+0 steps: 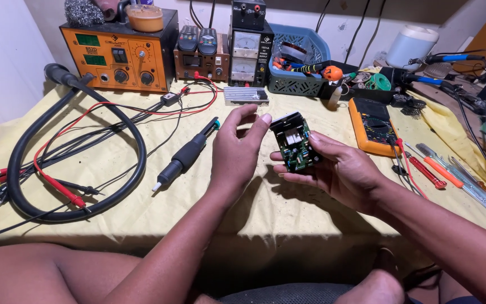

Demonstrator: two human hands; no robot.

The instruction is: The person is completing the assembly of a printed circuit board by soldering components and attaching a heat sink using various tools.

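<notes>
My bench is covered with a pale yellow cloth, and everything I work with sits along its far edge. At about ten o'clock from my hands stands the orange box with dials, its thick black hose looping wide over the cloth at nine o'clock. At twelve o'clock is a black box with two meters, and just right of it a blue basket full of odds and ends. At two o'clock lies the orange-edged tester, with a few screwdrivers at three o'clock. A black pen-shaped tool lies at nine o'clock, close to my wrist.

The circuit board is small and green, crowded with tiny parts, with a white block near its middle and a black casing along its top end. It is up off the cloth, tilted toward me. My right hand grasps it from below and the side, fingers curled round its edges. My left hand is released and holds nothing, fingertips just beside the board's upper left corner at nine o'clock from it; I cannot tell whether they touch.
</notes>
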